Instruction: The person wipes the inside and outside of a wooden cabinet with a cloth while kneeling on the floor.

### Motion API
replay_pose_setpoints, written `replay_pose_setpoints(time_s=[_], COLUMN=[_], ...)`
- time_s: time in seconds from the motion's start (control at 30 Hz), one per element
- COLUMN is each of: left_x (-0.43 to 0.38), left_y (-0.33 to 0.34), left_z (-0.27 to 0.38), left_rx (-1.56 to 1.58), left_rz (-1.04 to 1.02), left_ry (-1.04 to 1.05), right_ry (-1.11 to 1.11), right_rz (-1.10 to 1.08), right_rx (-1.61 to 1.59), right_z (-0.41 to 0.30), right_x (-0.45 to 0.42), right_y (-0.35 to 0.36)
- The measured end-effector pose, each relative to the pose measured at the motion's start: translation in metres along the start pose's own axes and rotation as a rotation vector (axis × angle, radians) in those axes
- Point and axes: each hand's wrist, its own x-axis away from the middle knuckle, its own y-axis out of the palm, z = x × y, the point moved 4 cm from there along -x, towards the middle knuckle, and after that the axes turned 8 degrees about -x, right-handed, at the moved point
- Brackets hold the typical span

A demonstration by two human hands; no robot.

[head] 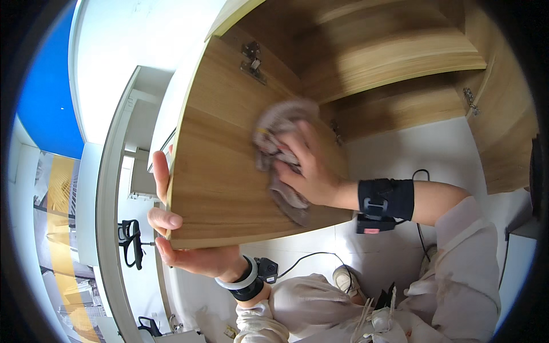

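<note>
My right hand (311, 169) is closed on a bunched, pale greyish cloth (283, 124), pressed to the inner face of an open wooden cabinet door (218, 171). Hand and cloth are blurred, and a loose end of the cloth hangs below the fingers. My left hand (201, 259) grips the door's free edge at its lower corner. Its thumb or a finger shows over the inner face, while the rest of the hand is partly hidden behind the panel. A metal hinge (253, 62) sits near the top of the door.
Beyond the door is the wooden cabinet with a shelf (411, 64). A second open door (502, 128) stands at the right. Black cables (317, 254) run from the wrist-worn devices near my legs. Black chairs (131, 244) are at the left, past a partition frame (111, 180).
</note>
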Motion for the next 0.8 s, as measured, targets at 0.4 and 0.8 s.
replay_pose_setpoints(time_s=[0.4,0.8], left_x=[0.004,0.003], left_y=[0.006,0.003], left_z=[-0.001,-0.002], left_rx=[-0.041,-0.080], left_rz=[0.047,0.039], left_ry=[0.020,0.074], right_ry=[-0.274,0.546], right_rz=[0.099,0.047], right_rx=[0.114,0.002], right_z=[-0.031,0.092], right_x=[-0.108,0.059], right_y=[0.009,-0.024])
